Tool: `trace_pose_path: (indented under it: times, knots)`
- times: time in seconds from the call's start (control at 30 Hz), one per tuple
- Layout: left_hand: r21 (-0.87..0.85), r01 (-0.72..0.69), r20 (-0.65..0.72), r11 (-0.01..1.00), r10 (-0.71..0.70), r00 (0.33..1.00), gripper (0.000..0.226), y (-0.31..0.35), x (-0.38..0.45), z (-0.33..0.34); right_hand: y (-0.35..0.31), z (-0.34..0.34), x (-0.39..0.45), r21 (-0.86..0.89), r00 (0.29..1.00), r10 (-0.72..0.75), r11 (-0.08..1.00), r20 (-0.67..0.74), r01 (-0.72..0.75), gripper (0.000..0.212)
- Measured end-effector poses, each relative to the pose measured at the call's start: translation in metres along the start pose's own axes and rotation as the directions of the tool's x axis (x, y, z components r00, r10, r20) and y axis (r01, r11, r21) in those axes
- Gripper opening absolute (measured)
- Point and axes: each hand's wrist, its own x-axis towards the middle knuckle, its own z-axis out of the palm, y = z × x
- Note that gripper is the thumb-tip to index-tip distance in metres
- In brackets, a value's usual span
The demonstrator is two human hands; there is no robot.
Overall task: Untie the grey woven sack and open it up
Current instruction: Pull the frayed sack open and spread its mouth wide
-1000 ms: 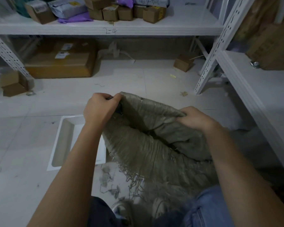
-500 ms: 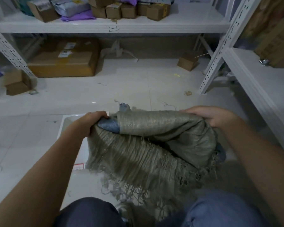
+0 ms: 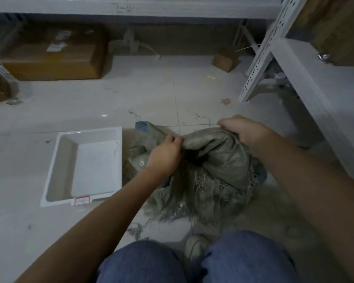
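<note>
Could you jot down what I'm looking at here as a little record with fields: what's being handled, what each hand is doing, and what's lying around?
Item handled: grey woven sack with a frayed edge, lying on the pale tiled floor
Left hand: gripping the sack's bunched fabric
Right hand: gripping the sack's far edge
Inside sack: something blue and clear plastic showing
Left of the sack: shallow white rectangular tray, with a red-bordered label
Background: large brown cardboard box under a white metal shelf

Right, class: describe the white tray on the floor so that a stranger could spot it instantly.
Start at the grey woven sack both hands are gripping on the tiled floor. Directly to its left lies the white tray, shallow and rectangular. Only it carries a small red-bordered label on its near rim.
</note>
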Motion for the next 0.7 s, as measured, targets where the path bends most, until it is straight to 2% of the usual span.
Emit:
trace_pose_path:
  times: [0.03,0.07,0.1,0.13,0.17,0.2,0.23,0.3,0.33,0.37,0.43,0.5,0.53,0.6,0.63,0.67,0.7]
  knots:
    - [-0.029,0.032,-0.050,0.999,-0.033,0.998,0.039,-0.001,0.003,0.000,0.001,-0.002,-0.001,-0.124,0.960,-0.185,0.979,-0.211,0.162,0.034]
    - [-0.035,0.045,-0.079,0.998,-0.048,0.996,0.034,-0.002,0.006,-0.002,0.004,-0.001,-0.010,-0.265,0.836,-0.402,0.910,-0.373,0.319,0.038]
    - [-0.039,0.052,-0.101,0.998,-0.056,0.993,0.031,-0.003,0.008,-0.005,0.011,0.004,-0.026,-0.406,0.685,-0.577,0.812,-0.446,0.419,0.041]
    - [-0.043,0.065,-0.114,0.997,-0.069,0.991,0.029,-0.005,0.009,-0.008,0.022,0.012,-0.045,-0.543,0.555,-0.710,0.698,-0.434,0.468,0.047]
    - [-0.071,0.080,-0.125,0.994,-0.088,0.988,0.028,-0.005,0.010,-0.012,0.041,0.025,-0.058,-0.659,0.498,-0.785,0.598,-0.367,0.456,0.056]
    - [-0.116,0.100,-0.122,0.988,-0.114,0.986,0.027,-0.006,0.010,-0.016,0.062,0.039,-0.066,-0.750,0.526,-0.798,0.534,-0.295,0.390,0.066]
    - [-0.168,0.121,-0.119,0.978,-0.142,0.983,0.027,-0.006,0.010,-0.020,0.083,0.050,-0.068,-0.807,0.619,-0.742,0.516,-0.256,0.286,0.075]
    - [-0.264,0.148,-0.123,0.953,-0.185,0.975,0.026,-0.011,0.008,-0.025,0.117,0.055,-0.048,-0.805,0.781,-0.537,0.589,-0.318,0.077,0.078]
    - [-0.296,0.172,-0.120,0.940,-0.215,0.969,0.026,-0.016,0.006,-0.028,0.125,0.049,-0.036,-0.747,0.824,-0.428,0.665,-0.370,0.009,0.071]
    - [-0.305,0.197,-0.114,0.932,-0.242,0.964,0.027,-0.022,0.003,-0.031,0.131,0.041,-0.025,-0.662,0.848,-0.354,0.750,-0.396,0.004,0.061]
    - [-0.311,0.253,-0.071,0.916,-0.287,0.955,0.027,-0.035,-0.002,-0.036,0.133,0.026,-0.012,-0.441,0.874,-0.324,0.886,-0.363,0.145,0.036]
    - [-0.414,0.340,0.000,0.844,-0.373,0.928,0.027,-0.049,-0.004,-0.037,0.128,0.015,-0.005,-0.262,0.927,-0.313,0.931,-0.205,0.256,0.022]
    - [-0.535,0.398,0.047,0.745,-0.445,0.895,0.027,-0.055,-0.004,-0.038,0.123,0.009,-0.005,-0.151,0.953,-0.287,0.951,-0.093,0.272,0.018]
    - [-0.763,0.509,0.239,0.399,-0.557,0.795,0.017,-0.065,-0.004,-0.041,0.112,-0.005,-0.004,0.091,0.972,-0.206,0.976,0.115,0.196,0.013]
    - [-0.813,0.534,0.341,0.231,-0.555,0.759,0.011,-0.071,-0.002,-0.043,0.110,-0.011,-0.001,0.171,0.968,-0.172,0.975,0.182,0.141,0.013]
    - [-0.822,0.558,0.429,0.116,-0.519,0.739,0.011,-0.078,0.000,-0.044,0.108,-0.015,0.003,0.223,0.962,-0.159,0.969,0.221,0.109,0.013]
    - [-0.809,0.587,0.500,0.047,-0.472,0.727,0.015,-0.083,0.001,-0.044,0.107,-0.018,0.007,0.255,0.963,-0.148,0.963,0.226,0.088,0.014]
